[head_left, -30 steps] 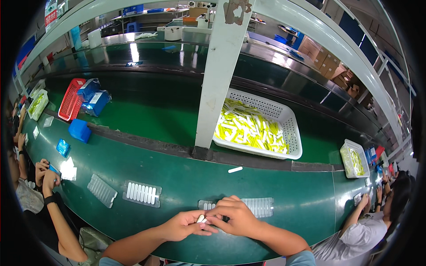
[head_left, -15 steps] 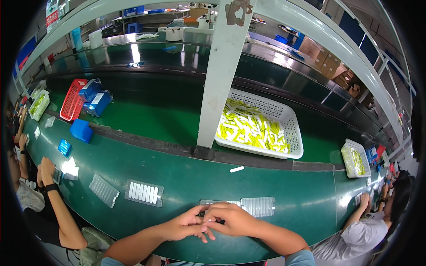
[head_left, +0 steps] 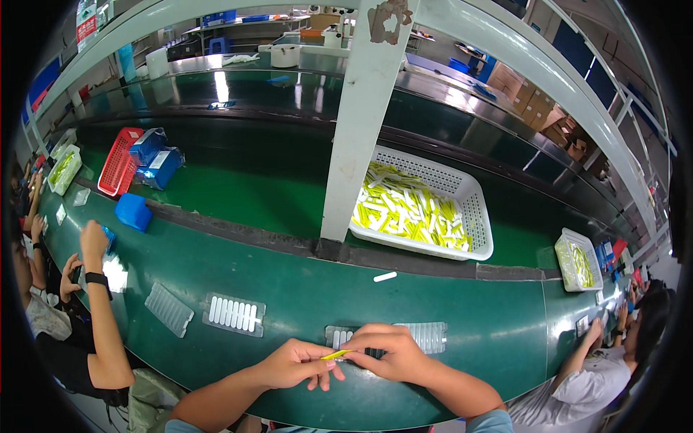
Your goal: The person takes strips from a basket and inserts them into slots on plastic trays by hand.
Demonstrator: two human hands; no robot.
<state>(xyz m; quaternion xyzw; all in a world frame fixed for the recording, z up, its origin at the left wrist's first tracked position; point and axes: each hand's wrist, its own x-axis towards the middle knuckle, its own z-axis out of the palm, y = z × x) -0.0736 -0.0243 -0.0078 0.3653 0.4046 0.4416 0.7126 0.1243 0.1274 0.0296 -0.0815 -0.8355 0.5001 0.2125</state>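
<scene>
Yellow stick [head_left: 336, 354] pinched between left hand [head_left: 296, 364] and right hand [head_left: 386, 353] fingertips, clear ribbed tray [head_left: 426, 336] beneath (green belt [head_left: 303, 281]).

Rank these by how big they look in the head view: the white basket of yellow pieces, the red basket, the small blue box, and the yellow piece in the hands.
1. white basket
2. red basket, farther off, so truly unsure
3. blue box
4. yellow piece

Your left hand [head_left: 296, 363] and right hand [head_left: 386, 352] are bare — no gloves, rings or watch visible. Forearms uncovered to the elbow. A light blue sleeve edge [head_left: 494, 422] shows at your right upper arm — nothing more visible.
</scene>
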